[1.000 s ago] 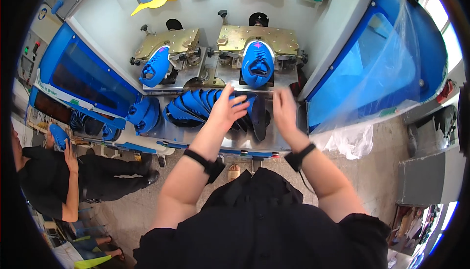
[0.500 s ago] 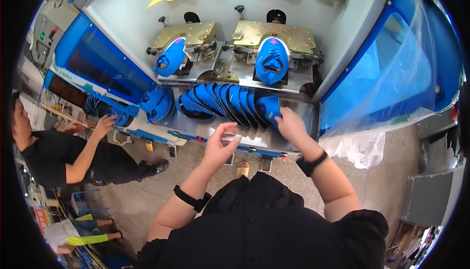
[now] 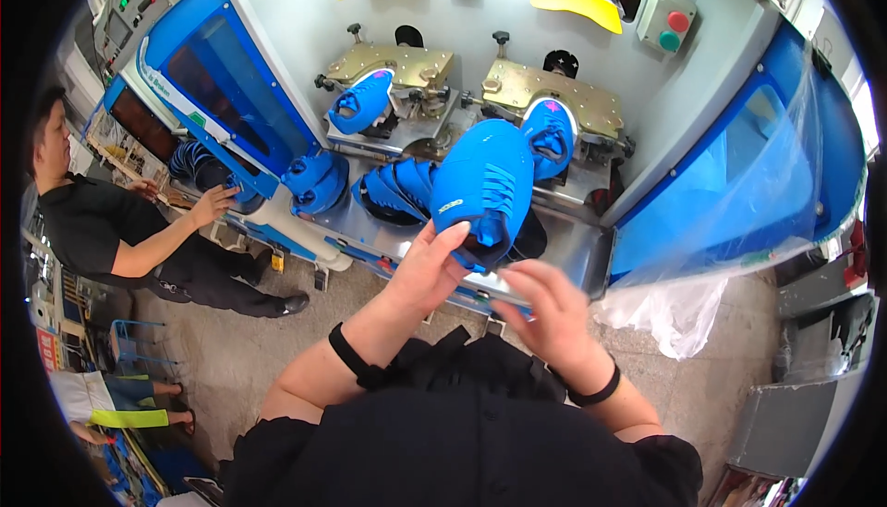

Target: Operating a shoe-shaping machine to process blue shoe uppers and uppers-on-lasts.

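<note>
A blue laced shoe upper is held up in front of me, toe pointing away and its opening toward me. My left hand grips it by the rim of the opening, thumb on top. Just right of the opening, my right hand is slightly blurred, thumb and fingers apart, holding nothing I can see. Behind the held upper, a row of nested blue uppers lies on the metal ledge, partly hidden. Two more blue uppers, a left one and a right one, sit on the machine's two stations.
Brass-coloured clamp plates stand above the stations. Button boxes and yellow-edged pieces are on the back wall. A blue door with plastic sheeting flanks the right. At left, a co-worker handles other blue uppers.
The upper at the row's right end has been lifted toward me and is now in my left hand. My right hand has let go and come nearer. The view has shifted.
</note>
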A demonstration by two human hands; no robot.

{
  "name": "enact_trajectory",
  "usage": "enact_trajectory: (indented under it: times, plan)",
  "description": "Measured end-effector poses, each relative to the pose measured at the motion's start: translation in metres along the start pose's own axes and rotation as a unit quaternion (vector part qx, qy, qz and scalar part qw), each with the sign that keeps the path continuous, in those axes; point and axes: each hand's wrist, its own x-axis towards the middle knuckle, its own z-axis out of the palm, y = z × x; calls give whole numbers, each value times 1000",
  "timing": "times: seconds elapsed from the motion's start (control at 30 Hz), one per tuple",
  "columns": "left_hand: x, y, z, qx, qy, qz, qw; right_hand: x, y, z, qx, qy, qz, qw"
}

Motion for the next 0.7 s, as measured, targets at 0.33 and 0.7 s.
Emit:
enact_trajectory:
  times: [0.33, 0.7]
  plan:
    - [23, 68, -69, 110, -109, 49, 987, 68, 15, 120, -2, 50, 13, 999]
    - [49, 201, -192, 111, -133, -44, 984, 273, 124, -8, -337, 184, 143, 912]
